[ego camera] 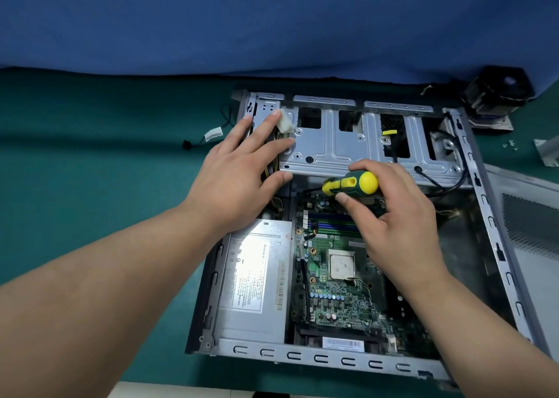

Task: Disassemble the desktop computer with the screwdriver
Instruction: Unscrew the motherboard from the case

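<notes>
I am partway into stripping the desktop computer (341, 231), which lies on its side on the green table (106, 155) with the side panel off, and the step in hand looks to be freeing the motherboard (335, 276) at its far edge, under the lip of the drive cage (363, 137). My right hand (393, 216) comes in from 5 o'clock and grips the screwdriver (351, 184), fingers curled over the green and yellow handle with the thumb (344, 199) pressed on its near side; the yellow butt points toward 3 o'clock and the shaft runs toward 9 o'clock, its tip lost in the dark gap at the board's far left corner, so I cannot tell whether it sits in a screw. My left hand (242, 167) reaches in from 7 o'clock, fingers straight and spread, lying flat on the left end of the drive cage and steadying the case; the fingertips touch a white connector (286, 122) without pinching it. The power supply (254, 279) still sits at 8 o'clock of the board, and the bare processor (341, 266) shows at its middle. A black cooler fan (496, 92) stands well apart at 1 o'clock beyond the case. I judge the next move calls for seating the tip square in a screw head, pressing down firmly, and turning without slipping onto the board
</notes>
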Demonstrator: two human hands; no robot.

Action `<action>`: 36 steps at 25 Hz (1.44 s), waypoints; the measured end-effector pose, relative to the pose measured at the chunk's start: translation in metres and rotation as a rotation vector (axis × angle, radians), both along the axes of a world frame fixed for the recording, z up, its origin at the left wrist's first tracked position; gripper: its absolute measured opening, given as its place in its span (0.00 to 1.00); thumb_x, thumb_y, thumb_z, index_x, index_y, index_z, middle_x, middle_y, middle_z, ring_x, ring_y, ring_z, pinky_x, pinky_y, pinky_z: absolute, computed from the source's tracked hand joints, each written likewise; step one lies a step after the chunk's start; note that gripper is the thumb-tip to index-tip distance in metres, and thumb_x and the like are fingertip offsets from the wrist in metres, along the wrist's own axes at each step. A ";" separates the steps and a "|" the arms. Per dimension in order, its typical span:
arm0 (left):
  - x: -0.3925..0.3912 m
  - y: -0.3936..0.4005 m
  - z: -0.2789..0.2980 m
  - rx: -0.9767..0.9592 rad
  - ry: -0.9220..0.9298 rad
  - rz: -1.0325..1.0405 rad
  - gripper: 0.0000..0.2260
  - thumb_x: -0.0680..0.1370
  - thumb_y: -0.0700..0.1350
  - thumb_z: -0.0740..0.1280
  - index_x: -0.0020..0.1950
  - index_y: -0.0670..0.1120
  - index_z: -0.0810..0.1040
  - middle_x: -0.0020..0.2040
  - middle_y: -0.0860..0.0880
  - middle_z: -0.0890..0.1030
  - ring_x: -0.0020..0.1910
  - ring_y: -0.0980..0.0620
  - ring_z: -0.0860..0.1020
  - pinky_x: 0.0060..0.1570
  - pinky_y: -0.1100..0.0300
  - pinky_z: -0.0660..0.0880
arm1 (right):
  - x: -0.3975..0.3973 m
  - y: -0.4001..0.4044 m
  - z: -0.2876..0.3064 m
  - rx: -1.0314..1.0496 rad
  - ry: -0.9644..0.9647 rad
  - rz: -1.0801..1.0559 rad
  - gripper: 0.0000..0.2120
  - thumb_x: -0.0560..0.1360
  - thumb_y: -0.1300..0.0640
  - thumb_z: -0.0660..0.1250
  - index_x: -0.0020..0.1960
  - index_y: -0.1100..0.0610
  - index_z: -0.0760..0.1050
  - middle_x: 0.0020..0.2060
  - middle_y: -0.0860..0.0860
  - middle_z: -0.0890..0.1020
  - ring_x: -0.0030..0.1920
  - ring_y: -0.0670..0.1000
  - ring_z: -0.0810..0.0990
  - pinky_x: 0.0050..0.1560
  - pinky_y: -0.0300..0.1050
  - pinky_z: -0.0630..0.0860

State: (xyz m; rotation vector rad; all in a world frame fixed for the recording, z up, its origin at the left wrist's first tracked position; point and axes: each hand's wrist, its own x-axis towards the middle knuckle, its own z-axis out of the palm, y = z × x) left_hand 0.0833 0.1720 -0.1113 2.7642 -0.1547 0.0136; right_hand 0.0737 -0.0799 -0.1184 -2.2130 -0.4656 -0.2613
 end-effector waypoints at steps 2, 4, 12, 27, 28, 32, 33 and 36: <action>0.000 0.000 0.001 -0.005 0.003 0.001 0.24 0.82 0.63 0.58 0.78 0.65 0.63 0.82 0.66 0.45 0.82 0.56 0.43 0.76 0.47 0.54 | 0.001 0.000 -0.001 -0.004 0.003 0.001 0.15 0.77 0.54 0.73 0.63 0.50 0.77 0.53 0.44 0.76 0.52 0.38 0.75 0.38 0.26 0.69; 0.000 0.000 0.002 -0.006 0.006 0.001 0.24 0.82 0.63 0.58 0.78 0.64 0.63 0.82 0.66 0.45 0.82 0.55 0.43 0.77 0.48 0.54 | 0.002 0.000 -0.001 -0.010 0.005 0.002 0.15 0.77 0.54 0.73 0.63 0.50 0.77 0.53 0.45 0.77 0.52 0.39 0.75 0.39 0.26 0.69; 0.001 -0.001 0.001 -0.010 -0.001 0.001 0.23 0.82 0.63 0.58 0.78 0.64 0.64 0.82 0.65 0.46 0.82 0.54 0.44 0.77 0.49 0.54 | 0.004 0.000 -0.004 -0.023 0.020 0.000 0.16 0.77 0.53 0.73 0.63 0.48 0.77 0.54 0.44 0.77 0.53 0.40 0.75 0.37 0.27 0.69; 0.001 -0.001 0.000 -0.015 -0.001 0.000 0.23 0.83 0.63 0.58 0.78 0.65 0.63 0.82 0.66 0.45 0.82 0.55 0.43 0.77 0.50 0.54 | 0.002 0.002 -0.002 -0.025 0.025 0.005 0.15 0.77 0.52 0.72 0.63 0.48 0.76 0.53 0.43 0.76 0.52 0.39 0.75 0.36 0.27 0.68; 0.001 -0.001 0.000 -0.017 -0.001 0.000 0.23 0.82 0.63 0.58 0.78 0.64 0.63 0.82 0.66 0.45 0.82 0.55 0.43 0.77 0.50 0.54 | 0.002 0.002 -0.002 -0.027 0.026 0.005 0.15 0.77 0.52 0.72 0.63 0.48 0.76 0.53 0.43 0.76 0.52 0.39 0.75 0.37 0.27 0.68; 0.002 0.000 0.000 -0.015 0.001 -0.001 0.23 0.82 0.63 0.58 0.78 0.64 0.63 0.82 0.66 0.45 0.82 0.55 0.43 0.77 0.49 0.54 | 0.002 0.003 -0.001 -0.024 0.033 0.005 0.15 0.78 0.52 0.72 0.63 0.48 0.76 0.53 0.43 0.76 0.50 0.40 0.76 0.36 0.28 0.69; 0.002 0.000 0.000 -0.015 0.001 -0.002 0.23 0.83 0.62 0.58 0.78 0.64 0.63 0.82 0.66 0.45 0.82 0.55 0.43 0.77 0.49 0.54 | 0.002 0.003 -0.001 -0.024 0.032 0.004 0.15 0.78 0.53 0.72 0.63 0.48 0.76 0.53 0.43 0.75 0.50 0.40 0.76 0.36 0.28 0.69; 0.002 0.000 -0.001 -0.021 -0.002 -0.001 0.23 0.83 0.62 0.59 0.78 0.64 0.63 0.82 0.66 0.45 0.82 0.55 0.43 0.77 0.49 0.54 | 0.001 0.003 0.001 -0.041 0.030 0.008 0.15 0.78 0.54 0.72 0.63 0.49 0.76 0.53 0.44 0.75 0.49 0.42 0.76 0.36 0.28 0.69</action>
